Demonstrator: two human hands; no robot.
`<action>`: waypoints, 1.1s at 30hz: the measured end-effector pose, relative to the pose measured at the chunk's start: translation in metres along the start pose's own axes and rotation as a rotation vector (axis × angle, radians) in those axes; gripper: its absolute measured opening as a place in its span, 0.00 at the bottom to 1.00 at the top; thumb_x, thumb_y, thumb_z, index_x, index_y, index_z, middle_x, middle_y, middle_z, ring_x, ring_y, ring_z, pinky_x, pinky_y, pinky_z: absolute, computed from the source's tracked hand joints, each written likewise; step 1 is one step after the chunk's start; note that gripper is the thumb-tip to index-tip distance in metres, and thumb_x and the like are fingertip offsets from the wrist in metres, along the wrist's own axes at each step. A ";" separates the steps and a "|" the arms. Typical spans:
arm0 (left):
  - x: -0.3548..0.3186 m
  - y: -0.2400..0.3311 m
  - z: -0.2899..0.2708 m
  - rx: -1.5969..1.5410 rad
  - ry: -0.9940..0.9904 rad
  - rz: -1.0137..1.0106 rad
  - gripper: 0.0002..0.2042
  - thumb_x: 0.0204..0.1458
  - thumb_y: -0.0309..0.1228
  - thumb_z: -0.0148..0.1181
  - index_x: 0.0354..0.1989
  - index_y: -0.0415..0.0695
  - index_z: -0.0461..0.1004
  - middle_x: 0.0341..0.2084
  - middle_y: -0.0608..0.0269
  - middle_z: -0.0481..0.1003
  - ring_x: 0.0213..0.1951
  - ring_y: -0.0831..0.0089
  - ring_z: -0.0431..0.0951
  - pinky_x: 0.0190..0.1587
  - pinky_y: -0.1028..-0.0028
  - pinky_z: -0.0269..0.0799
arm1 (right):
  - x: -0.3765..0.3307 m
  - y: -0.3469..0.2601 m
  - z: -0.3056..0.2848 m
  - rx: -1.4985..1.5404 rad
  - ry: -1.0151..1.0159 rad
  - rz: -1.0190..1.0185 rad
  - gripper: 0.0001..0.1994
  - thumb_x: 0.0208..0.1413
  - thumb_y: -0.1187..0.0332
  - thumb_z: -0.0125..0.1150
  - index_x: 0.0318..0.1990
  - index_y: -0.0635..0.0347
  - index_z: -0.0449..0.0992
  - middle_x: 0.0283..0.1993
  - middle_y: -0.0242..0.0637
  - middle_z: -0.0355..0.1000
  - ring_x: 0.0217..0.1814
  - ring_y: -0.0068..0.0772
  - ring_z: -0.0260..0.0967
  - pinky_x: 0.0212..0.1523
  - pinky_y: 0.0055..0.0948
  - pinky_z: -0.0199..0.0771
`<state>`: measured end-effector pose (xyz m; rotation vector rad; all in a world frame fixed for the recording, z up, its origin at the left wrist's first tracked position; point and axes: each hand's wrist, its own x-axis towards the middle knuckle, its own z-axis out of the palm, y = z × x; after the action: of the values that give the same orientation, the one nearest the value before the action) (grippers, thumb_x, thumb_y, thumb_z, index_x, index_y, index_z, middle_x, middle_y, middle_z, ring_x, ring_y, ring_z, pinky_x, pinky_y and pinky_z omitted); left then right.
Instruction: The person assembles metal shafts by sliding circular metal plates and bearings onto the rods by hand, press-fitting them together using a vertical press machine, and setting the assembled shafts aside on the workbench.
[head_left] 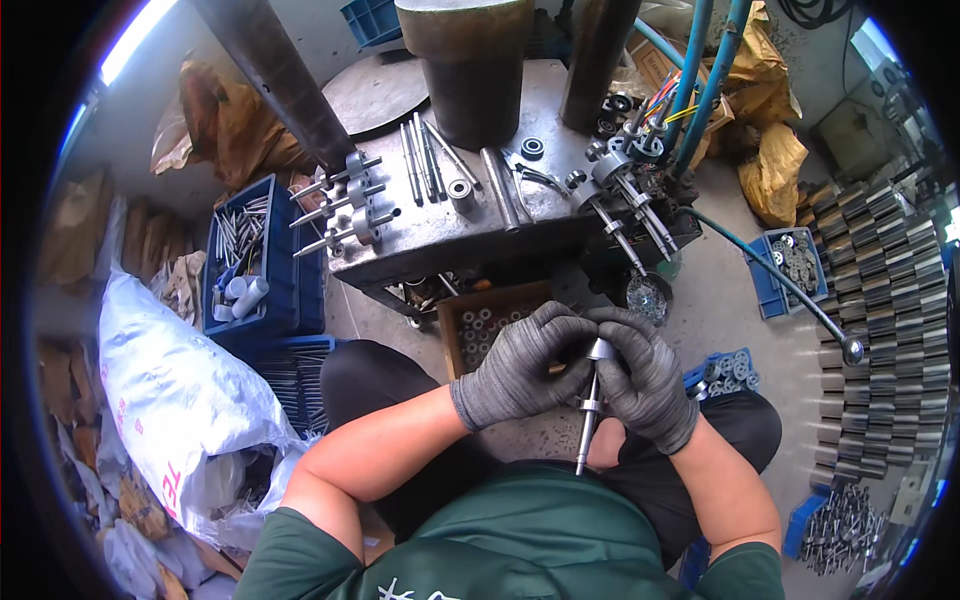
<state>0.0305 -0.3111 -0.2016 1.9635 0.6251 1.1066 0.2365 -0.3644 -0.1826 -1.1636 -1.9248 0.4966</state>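
A slim steel shaft (587, 420) with a collar partway down stands upright over my lap. My left hand (520, 365), in a grey glove, closes around its top end, where a shiny metal cap (600, 349) sits. My right hand (645, 385), also gloved, grips the shaft just beside it, fingers wrapped over the upper part. Both hands touch each other at the cap. The lower tip of the shaft points down toward my green shirt.
A steel press table (470, 225) stands ahead with rods, rings and pins on it. A cardboard box of small rings (478, 322) sits below it. A blue crate of shafts (245, 260) is at left, a white sack (175, 390) nearer, stacked metal sleeves (875, 300) at right.
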 end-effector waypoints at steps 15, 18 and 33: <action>-0.005 -0.005 -0.004 0.067 0.038 0.099 0.16 0.44 0.28 0.72 0.44 0.45 0.79 0.34 0.56 0.76 0.32 0.54 0.81 0.34 0.63 0.79 | -0.001 0.003 0.005 0.055 -0.063 -0.095 0.21 0.59 0.67 0.68 0.58 0.59 0.71 0.56 0.52 0.74 0.49 0.53 0.80 0.45 0.39 0.85; -0.006 -0.008 -0.002 0.061 0.058 0.128 0.16 0.43 0.27 0.72 0.44 0.45 0.79 0.33 0.56 0.76 0.30 0.56 0.81 0.33 0.64 0.79 | -0.001 0.004 0.005 0.053 -0.056 -0.128 0.21 0.58 0.68 0.68 0.58 0.58 0.71 0.56 0.52 0.75 0.48 0.53 0.80 0.43 0.39 0.85; -0.004 -0.007 -0.008 0.023 -0.020 0.139 0.17 0.41 0.29 0.74 0.41 0.47 0.79 0.30 0.60 0.76 0.27 0.58 0.79 0.29 0.64 0.76 | -0.003 0.001 0.008 0.035 -0.014 -0.167 0.19 0.56 0.70 0.67 0.54 0.60 0.72 0.52 0.51 0.76 0.43 0.54 0.80 0.40 0.41 0.85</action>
<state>0.0214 -0.3071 -0.2073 2.0614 0.4986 1.1665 0.2316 -0.3664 -0.1890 -0.9695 -1.9966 0.4477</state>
